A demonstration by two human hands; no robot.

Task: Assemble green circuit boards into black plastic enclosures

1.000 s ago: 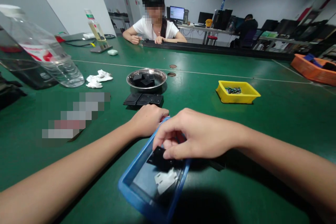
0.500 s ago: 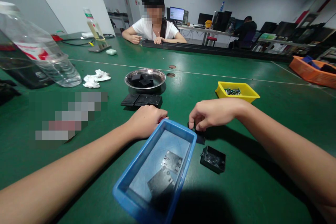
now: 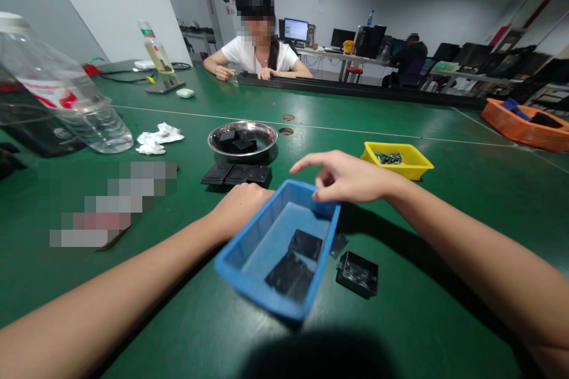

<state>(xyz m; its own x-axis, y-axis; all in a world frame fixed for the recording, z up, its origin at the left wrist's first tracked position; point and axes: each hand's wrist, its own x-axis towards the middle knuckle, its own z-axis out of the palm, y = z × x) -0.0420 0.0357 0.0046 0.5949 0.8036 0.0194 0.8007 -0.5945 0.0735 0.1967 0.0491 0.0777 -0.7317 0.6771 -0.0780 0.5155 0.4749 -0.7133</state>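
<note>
Thumb and forefinger of the right hand [image 3: 340, 177] stand apart at the far end of the blue tray [image 3: 262, 296], the thumb over the rim and the forefinger reaching along it. The other fingers curl in, so I cannot tell whether that grip pinches the rim or merely touches it. The left hand [image 3: 244, 207] sits at the tray's left side, its fingertips behind the wall — pinching or slack, I cannot tell that either.

Two black plates [image 3: 291, 275] lie loose in the tray, toward its near end. Should it tip, they could slide and knock together, with nothing between them to stop it. The open black box [image 3: 358, 275] stands on the desk [image 3: 489, 177] just beside the tray, and a careless swing to the right might nudge it.

A dark flat piece [image 3: 338, 244] is partly cut off by the tray's right wall, and its shape is hard to make out. The tray's near edge looks smeared. Something flat at the left [image 3: 115, 207] is masked by blocks — beyond reading.
</note>
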